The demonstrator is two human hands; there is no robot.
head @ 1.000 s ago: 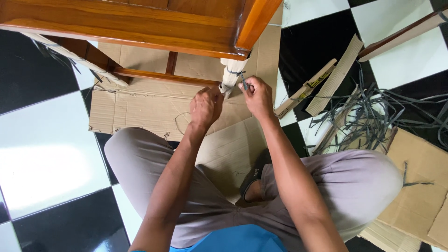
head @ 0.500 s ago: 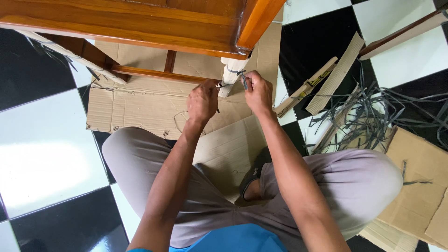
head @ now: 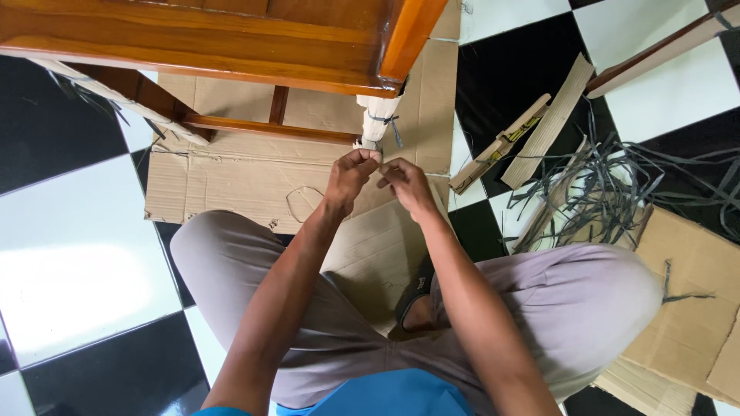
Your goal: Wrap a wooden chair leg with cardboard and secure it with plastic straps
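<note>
A wooden furniture leg wrapped in pale paper (head: 376,115) stands on flattened cardboard (head: 231,181). A thin grey strap (head: 388,121) is knotted around the wrap. My left hand (head: 348,176) sits just below the leg, its fingertips pinched at the wrap's lower end. My right hand (head: 405,185) is beside it, a little lower, fingers curled together and tips pointing at the left hand. I see nothing clearly between its fingers. Both hands are below the knot and apart from it.
The orange-brown wooden frame (head: 200,38) fills the top, with a crossbar (head: 262,127) under it. A pile of loose grey straps (head: 617,192) and cardboard strips (head: 539,127) lie right on black and white tiles. My bent legs in grey trousers (head: 231,262) flank the hands.
Both hands have dropped from the knot on the wrapped leg to just beneath its lower end and come closer together. The strap ends now hang free.
</note>
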